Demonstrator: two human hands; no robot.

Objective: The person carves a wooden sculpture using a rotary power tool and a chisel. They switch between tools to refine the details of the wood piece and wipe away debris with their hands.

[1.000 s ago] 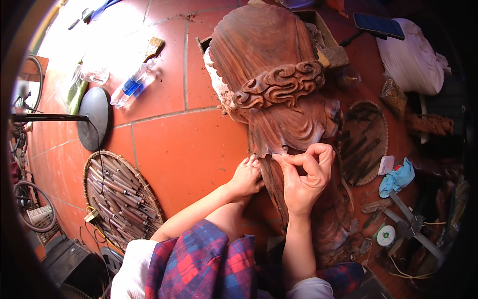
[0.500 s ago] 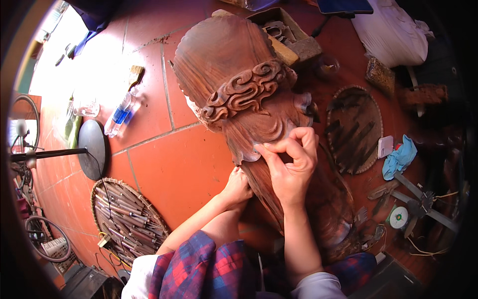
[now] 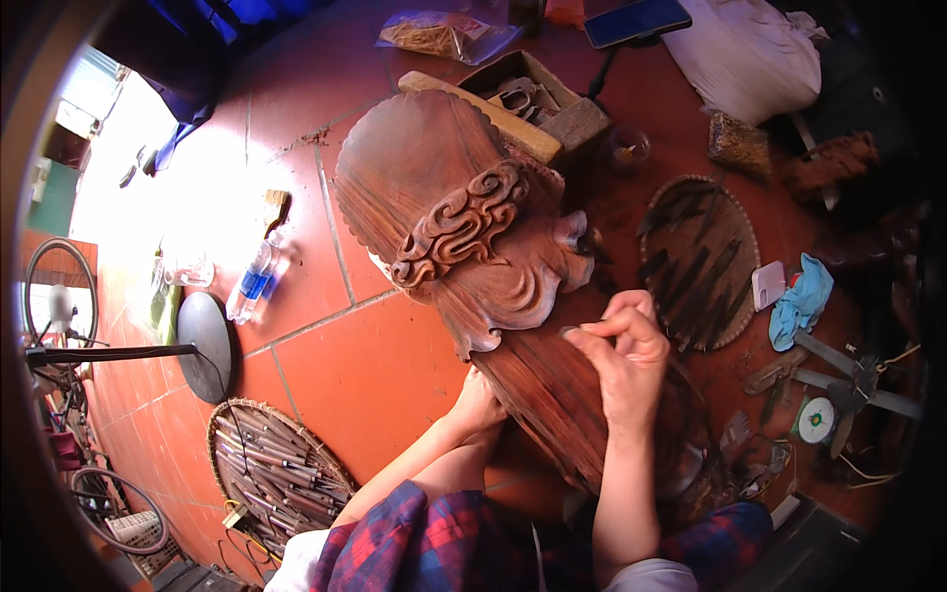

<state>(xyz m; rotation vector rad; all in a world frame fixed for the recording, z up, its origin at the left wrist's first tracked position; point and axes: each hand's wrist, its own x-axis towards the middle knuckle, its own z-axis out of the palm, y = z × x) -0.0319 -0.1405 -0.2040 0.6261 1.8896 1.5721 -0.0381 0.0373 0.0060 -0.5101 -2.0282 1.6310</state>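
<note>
A brown wood carving stretches across the middle, with a rounded scalloped top, a band of curling scrolls and a wavy-edged lower layer. Over its long smooth lower part hovers my right hand, thumb and forefinger pinched on a small dark piece, too small to name. That pinch is just below the wavy edge, apart from it. My left hand touches the carving's left side below the scrolls; its fingers are mostly hidden by the wood.
Carving tools fill a round basket at lower left; dark strips lie on another round tray at right. Behind the carving stands a wooden box. A bottle, brush, stand base and blue cloth are around.
My right hand has drawn back from the wavy edge, toward the lower right, still pinching the small piece. My left hand stays at the carving's side. The whole view has shifted somewhat.
</note>
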